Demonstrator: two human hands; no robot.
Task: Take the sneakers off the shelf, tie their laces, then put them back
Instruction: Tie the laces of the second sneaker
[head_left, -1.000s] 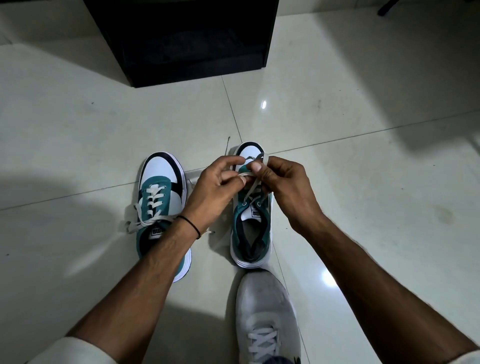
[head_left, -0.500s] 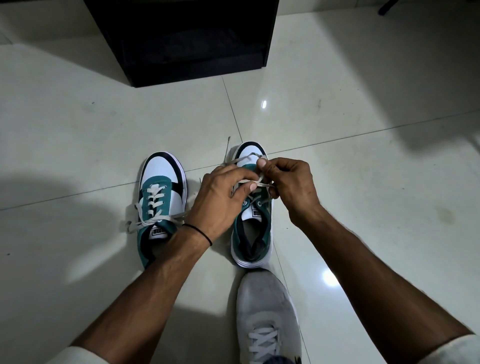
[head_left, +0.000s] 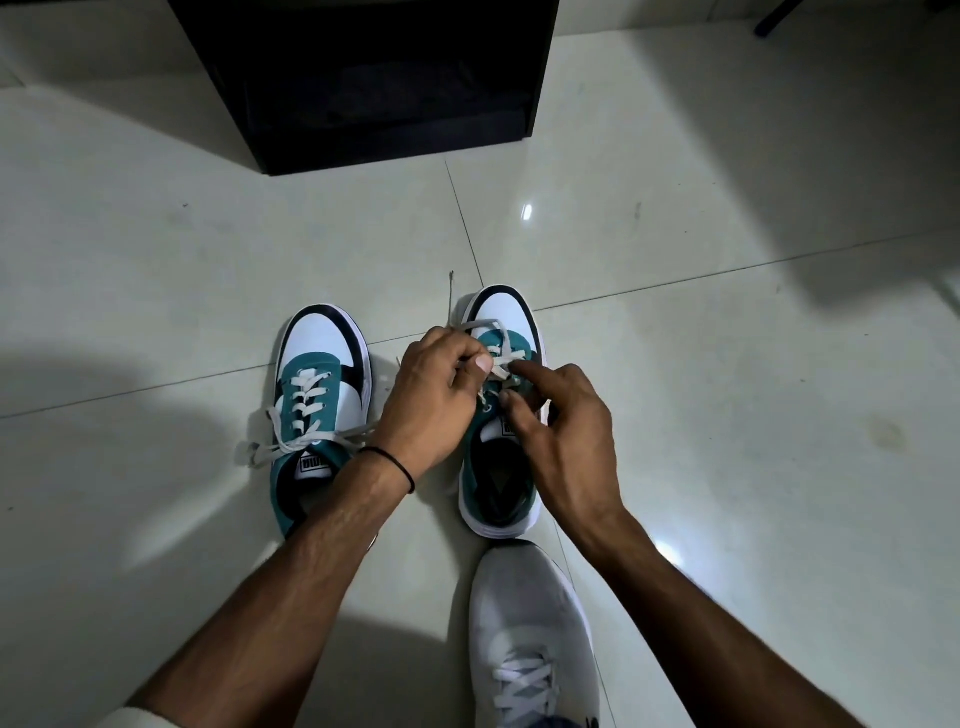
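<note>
The left hand has its grip closed round the flat white lace of a teal, white and black low-top sneaker. The fingers are curled into a fist, and a loop of lace arches out of it over the toe. The right hand meets it just beside, forefinger stretched and thumb below it on either side of the lace crossing. Whether that grip actually pinches the lace cannot be told. The sneaker stands on the pale tiled floor directly under both hands, toe pointing away. Its matching teal sneaker stands close to the left, laces in a bow. A thin black wristband circles the left wrist. A grey laced shoe sits nearer, and a black shelf unit stands beyond.
</note>
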